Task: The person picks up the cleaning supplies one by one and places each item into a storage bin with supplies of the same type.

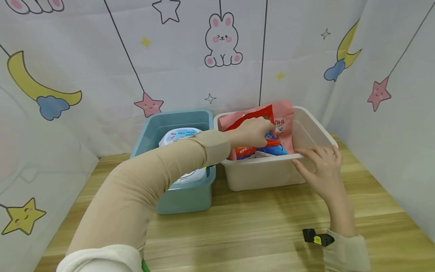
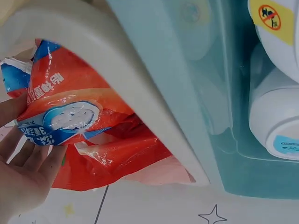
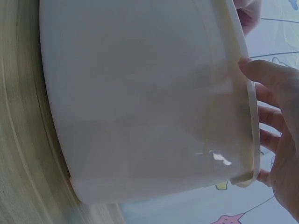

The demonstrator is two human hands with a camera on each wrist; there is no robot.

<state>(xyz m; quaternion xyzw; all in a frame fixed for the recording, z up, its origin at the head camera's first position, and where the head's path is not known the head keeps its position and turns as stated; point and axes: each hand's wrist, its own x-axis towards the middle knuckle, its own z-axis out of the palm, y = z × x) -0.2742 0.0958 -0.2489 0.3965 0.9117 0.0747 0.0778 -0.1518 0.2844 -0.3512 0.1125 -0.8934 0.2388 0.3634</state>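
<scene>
My left hand [image 1: 251,132] reaches over a white plastic bin [image 1: 265,173] and pinches a glossy red-and-blue plastic packet [image 2: 70,114] with printed characters. Its thumb and fingers sit at the packet's end in the left wrist view. Behind and under it, a larger red bag [image 2: 112,161] and a pink bag [image 1: 287,113] stand in the bin's left part. How far down the packets go is hidden by the bin wall. My right hand [image 1: 323,170] holds the bin's front right rim, thumb outside and fingers over the edge.
A teal bin [image 1: 185,202] stands left of the white one, holding white containers, one with a blue-printed top [image 1: 181,133]. My left forearm crosses over it. Both bins rest on a wood-grain table [image 1: 238,234], with a printed curtain [image 1: 183,68] behind.
</scene>
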